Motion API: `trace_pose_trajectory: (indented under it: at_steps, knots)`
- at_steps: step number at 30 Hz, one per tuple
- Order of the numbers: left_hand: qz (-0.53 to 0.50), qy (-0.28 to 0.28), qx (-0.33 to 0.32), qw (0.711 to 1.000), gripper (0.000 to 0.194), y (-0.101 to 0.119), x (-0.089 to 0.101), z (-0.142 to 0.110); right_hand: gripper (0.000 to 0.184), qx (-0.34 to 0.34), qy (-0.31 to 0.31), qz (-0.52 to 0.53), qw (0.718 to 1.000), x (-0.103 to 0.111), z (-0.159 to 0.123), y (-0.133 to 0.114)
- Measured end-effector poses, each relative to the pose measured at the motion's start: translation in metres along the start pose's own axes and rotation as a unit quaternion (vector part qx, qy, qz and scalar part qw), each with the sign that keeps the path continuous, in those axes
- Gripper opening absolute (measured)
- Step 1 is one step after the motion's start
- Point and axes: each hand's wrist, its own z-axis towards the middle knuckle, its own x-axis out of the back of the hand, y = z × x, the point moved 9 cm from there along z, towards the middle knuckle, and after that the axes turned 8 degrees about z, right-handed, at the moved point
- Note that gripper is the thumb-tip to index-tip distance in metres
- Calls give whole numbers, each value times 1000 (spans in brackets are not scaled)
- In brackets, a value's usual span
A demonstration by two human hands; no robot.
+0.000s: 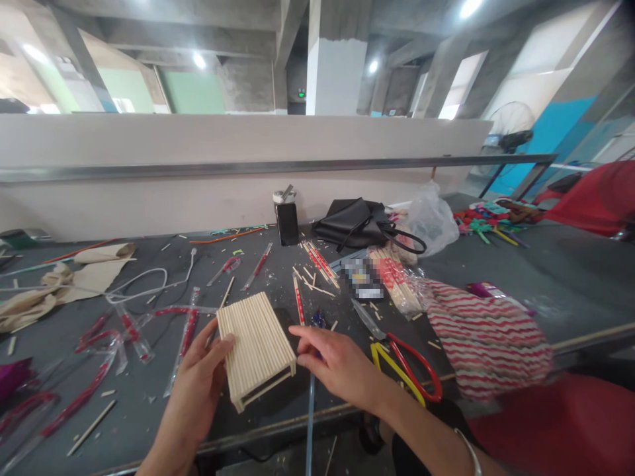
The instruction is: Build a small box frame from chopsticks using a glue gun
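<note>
A small table-like model (255,344) made of pale wooden sticks laid side by side, with short legs, is tilted above the dark worktop. My left hand (206,363) grips its left side, thumb on the top and fingers beneath. My right hand (332,360) is at the model's right edge, index finger stretched out and thumb apart from it; whether the thumb touches the edge I cannot tell. Below the right hand, a translucent bluish strip (310,423) hangs over the table edge. A red-and-white wrapped chopstick (298,297) lies just beyond.
Scissors with red and yellow handles (411,367) lie right of my right hand. Chopstick packs (397,281), a black bag (352,221), a phone (287,223) against a cup, a striped cloth (489,337) and a white cable (149,291) surround the work. Torn wrappers (186,337) litter the left.
</note>
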Motion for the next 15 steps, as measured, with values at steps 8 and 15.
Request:
trace_pose_trajectory:
  at_steps: [8,15]
  knots:
    - [-23,78,-1,997,47,9,22,3,40,-22,-12,-19,1000,-3,-3,9]
    - [-9,70,-19,997,51,17,25,4,29,3,-18,-57,998,-7,-3,4]
